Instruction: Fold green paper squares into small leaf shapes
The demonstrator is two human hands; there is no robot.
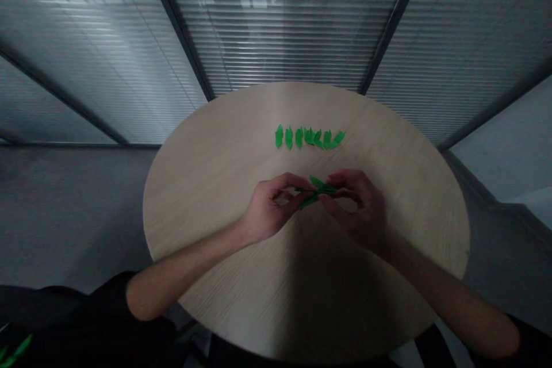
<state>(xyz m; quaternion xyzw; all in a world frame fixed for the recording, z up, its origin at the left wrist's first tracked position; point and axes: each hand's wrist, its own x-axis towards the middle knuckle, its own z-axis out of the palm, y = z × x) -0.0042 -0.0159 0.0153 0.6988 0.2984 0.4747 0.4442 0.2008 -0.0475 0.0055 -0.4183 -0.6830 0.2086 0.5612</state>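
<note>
Over the middle of a round pale wooden table (215, 184), both my hands meet on a small bunch of green folded paper pieces (317, 191). My left hand (269, 207) pinches the bunch from the left with thumb and fingers closed. From the right, my right hand (357, 201) has its fingers curled round the same bunch. Farther back on the table lies a row of several loose green folded paper pieces (308, 137), side by side, untouched by either hand.
Behind the table stand glass walls with horizontal blinds (280, 29) and dark frames. Grey floor (73, 207) lies around the table. A bit of green paper (11, 348) shows at the bottom left corner beside my dark sleeve.
</note>
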